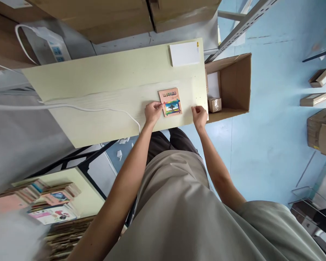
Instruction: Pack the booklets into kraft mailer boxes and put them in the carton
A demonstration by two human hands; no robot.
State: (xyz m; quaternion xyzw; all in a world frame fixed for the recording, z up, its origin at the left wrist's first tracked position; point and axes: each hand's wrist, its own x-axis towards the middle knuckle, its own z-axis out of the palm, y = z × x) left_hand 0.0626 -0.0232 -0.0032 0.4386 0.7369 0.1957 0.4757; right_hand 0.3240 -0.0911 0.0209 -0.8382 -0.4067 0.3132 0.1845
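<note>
A pink booklet (176, 93) with a tree picture in a rainbow-coloured frame lies on the pale yellow tabletop (103, 79). At its left edge, my left hand (153, 113) is closed, with thumb and fingertips pinching the side of the cover. My right hand (200, 117) rests at the table's right end, a short way from the booklet. Its fingers are pressed together in a pinch, and whatever they hold, if anything, is too small to make out.
A white stack of paper (184, 54) lies at the table's far right corner. Beyond the right edge stands an open cardboard box (235, 81) with small boxes inside. A white cable (97, 107) crosses the tabletop. Piled books (57, 197) sit on a lower table at left.
</note>
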